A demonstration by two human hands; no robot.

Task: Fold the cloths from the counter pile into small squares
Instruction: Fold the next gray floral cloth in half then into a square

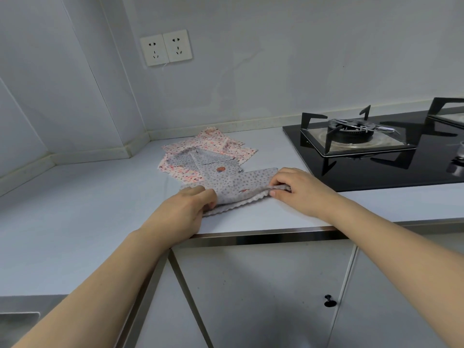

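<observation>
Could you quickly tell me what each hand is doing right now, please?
Left hand: gripping the left end of the grey cloth.
Right hand: pinching the right end of the same grey cloth.

The grey cloth (236, 182) pinched between the left grip (187, 209) and the right grip (298, 189) carries a dense print of small darker grey-blue flowers, with an orange-red spot here and there, and its scalloped edge near the grips shows a plain pale grey underside. Beyond the grips, the pink cloths (216, 144) are pale cream-pink with tiny red and orange flowers. The bench (88, 197) under the grips is a plain pale blue-grey. To the right of the right grip, the gas hob (391, 156) is glossy black with black pan supports. The wall sockets (165, 47) beyond are white.
</observation>
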